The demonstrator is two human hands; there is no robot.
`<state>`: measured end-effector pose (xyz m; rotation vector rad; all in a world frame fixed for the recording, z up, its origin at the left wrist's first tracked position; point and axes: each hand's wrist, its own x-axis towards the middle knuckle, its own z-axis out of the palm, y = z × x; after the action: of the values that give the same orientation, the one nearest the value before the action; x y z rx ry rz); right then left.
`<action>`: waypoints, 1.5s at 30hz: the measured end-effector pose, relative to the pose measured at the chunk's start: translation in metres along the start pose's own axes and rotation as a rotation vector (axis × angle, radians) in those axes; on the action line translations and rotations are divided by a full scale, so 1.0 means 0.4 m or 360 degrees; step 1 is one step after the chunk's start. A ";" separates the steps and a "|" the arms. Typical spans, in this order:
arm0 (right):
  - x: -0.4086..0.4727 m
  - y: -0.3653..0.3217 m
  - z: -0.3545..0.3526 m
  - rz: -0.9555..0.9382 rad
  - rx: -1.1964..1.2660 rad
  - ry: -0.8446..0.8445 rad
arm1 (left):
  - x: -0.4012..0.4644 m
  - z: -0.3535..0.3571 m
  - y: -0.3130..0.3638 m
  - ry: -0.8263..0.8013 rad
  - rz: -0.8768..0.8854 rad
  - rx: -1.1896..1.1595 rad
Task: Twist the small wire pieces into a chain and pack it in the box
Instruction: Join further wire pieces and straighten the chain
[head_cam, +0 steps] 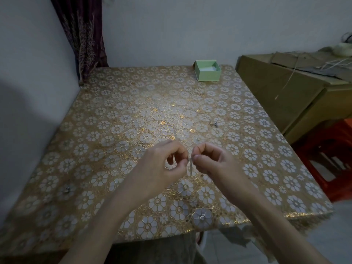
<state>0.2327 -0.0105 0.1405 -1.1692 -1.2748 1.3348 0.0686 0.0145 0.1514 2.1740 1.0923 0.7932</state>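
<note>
Both hands were raised a little above the tabletop (80,168), close to each other in the near middle of the view. The left hand (162,164) and the right hand (213,162) each had the thumb and first fingers pinched together on a thin wire (190,165) that hung down between them. The wire was very fine and partly blurred, so I could not tell if it was one piece or two pieces already joined.

Farther on the tabletop, to the right of the middle, lay a thin chain (202,115), or more wire, with a small dark end; it was hard to read against the flower pattern. The green box (207,70) stood open at the far edge, well apart from the hands. Nothing that I could make out was in it except a pale lining.

In my judgement the twisting step was in hand and the packing was not yet begun. The next move would call for a firm pinch on both sides and a small turn of one hand against the other, so that the wire closes and does not slip out of the fingers.
</note>
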 end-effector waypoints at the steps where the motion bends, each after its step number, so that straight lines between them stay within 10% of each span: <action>1: 0.005 0.005 -0.001 0.0031 0.0092 -0.0018 | 0.002 0.003 -0.003 0.0016 0.0039 0.0021; 7: 0.056 0.017 -0.013 0.0226 0.0579 -0.0079 | 0.022 0.017 -0.038 0.0074 0.0072 0.0097; 28: 0.459 0.107 -0.064 -0.0291 -0.0910 0.0208 | 0.359 0.034 -0.339 0.0233 0.0034 0.0141; 45: 0.669 0.254 -0.093 -0.0004 -0.0568 0.0412 | 0.496 0.094 -0.523 0.0235 -0.0135 -0.0164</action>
<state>0.2354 0.2556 0.0283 -1.5307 -1.3530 0.9373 0.0890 0.2768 0.0274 1.9958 1.1813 0.9619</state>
